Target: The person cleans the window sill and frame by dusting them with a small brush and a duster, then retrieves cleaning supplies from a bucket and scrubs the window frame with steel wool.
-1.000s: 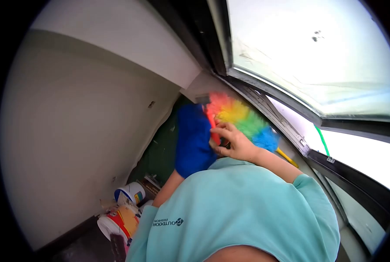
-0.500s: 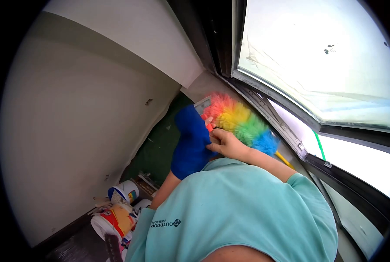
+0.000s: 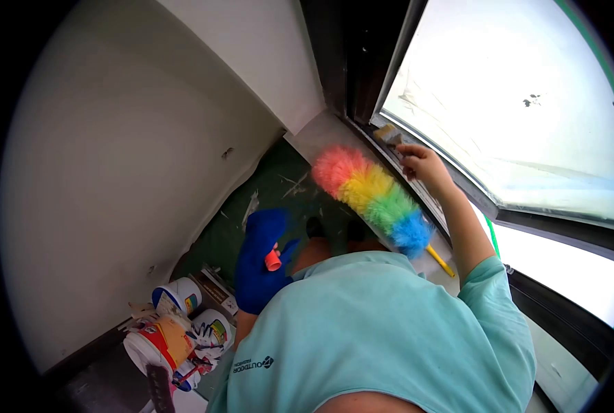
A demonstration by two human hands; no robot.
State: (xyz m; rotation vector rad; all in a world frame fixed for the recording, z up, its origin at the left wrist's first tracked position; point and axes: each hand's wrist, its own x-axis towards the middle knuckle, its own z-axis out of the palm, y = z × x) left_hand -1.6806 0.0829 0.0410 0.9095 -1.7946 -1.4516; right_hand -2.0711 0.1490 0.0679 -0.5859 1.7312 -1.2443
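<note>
My left hand (image 3: 260, 258) wears a blue cloth mitt or glove. It is closed around a short red tube-shaped piece (image 3: 272, 260), whose open end faces up; a bare fingertip shows beside it. My right hand (image 3: 420, 165) is bare, raised at the window frame, with its fingers pinched together. At their tips is a small flat brush (image 3: 388, 134) with yellowish bristles and a greyish middle, over the window frame's corner; its handle is hidden or too blurred to make out. Between my hands, a rainbow duster (image 3: 372, 193) with a yellow handle lies on the sill.
An open window (image 3: 499, 103) with a dark frame is at the upper right. A bare wall (image 3: 135, 165) rises on the left. White buckets (image 3: 176, 296) and a red-and-white container (image 3: 166, 341) stand at lower left on the green-covered floor (image 3: 252, 199).
My hands have moved apart. My left hand has drawn back down and left with the red piece; my right hand has risen to the window frame, where the brush now shows.
</note>
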